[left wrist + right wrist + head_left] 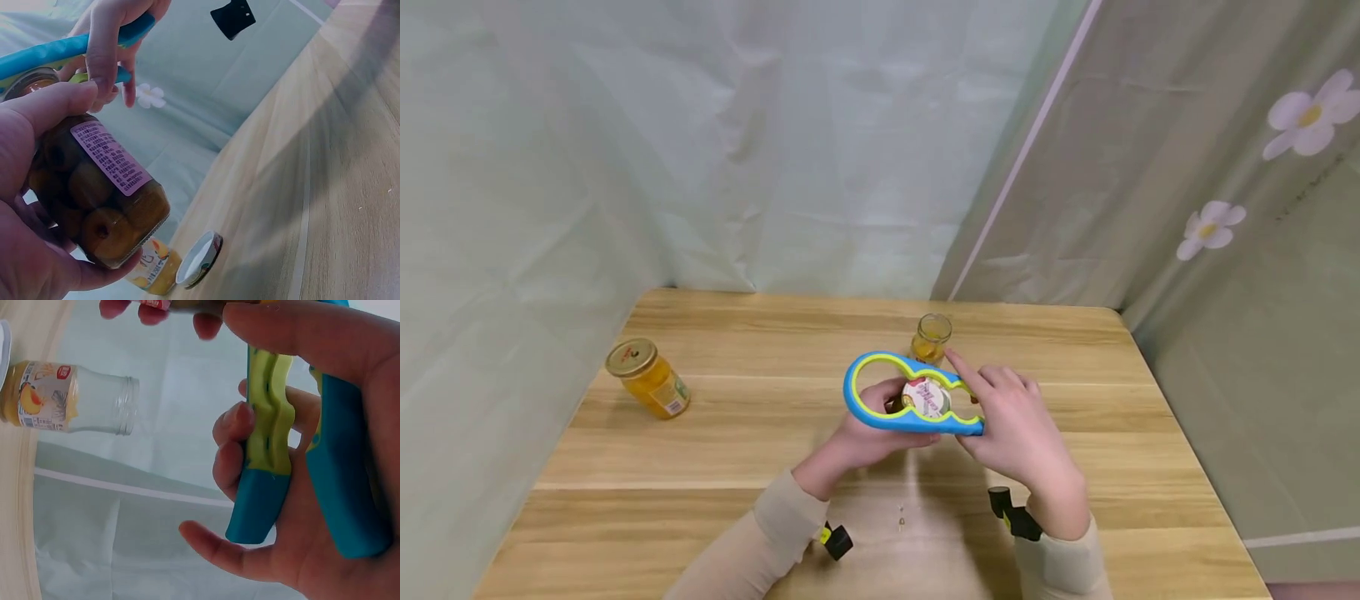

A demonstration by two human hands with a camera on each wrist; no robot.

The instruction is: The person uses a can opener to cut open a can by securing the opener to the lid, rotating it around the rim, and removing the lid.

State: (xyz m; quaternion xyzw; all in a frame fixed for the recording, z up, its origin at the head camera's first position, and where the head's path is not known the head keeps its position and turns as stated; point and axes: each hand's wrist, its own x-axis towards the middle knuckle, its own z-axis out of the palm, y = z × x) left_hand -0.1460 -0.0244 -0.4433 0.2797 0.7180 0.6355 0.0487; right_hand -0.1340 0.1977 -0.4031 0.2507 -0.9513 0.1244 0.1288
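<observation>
My left hand point(867, 435) grips a glass jar of round, dark fruit point(94, 194), tilted, with a pink label on its side. The jar's white printed lid point(927, 398) faces up in the head view. My right hand point(1017, 427) holds a blue and lime-green jar opener point(852, 390) by its two handles, its scalloped inner edges lying around the lid. In the right wrist view the two handles point(259, 503) stand apart, with several fingers curled around one of them. The left thumb lies along the jar's upper side, near the opener.
Just behind the hands stands a lidless glass jar point(934, 327) with yellow contents. A loose lid point(199, 259) is beside it. A capped jar of yellow fruit point(655, 383) stands at the table's left. Small bits point(902, 522) lie near the front. Curtains point(820, 150) surround the wooden table point(760, 350).
</observation>
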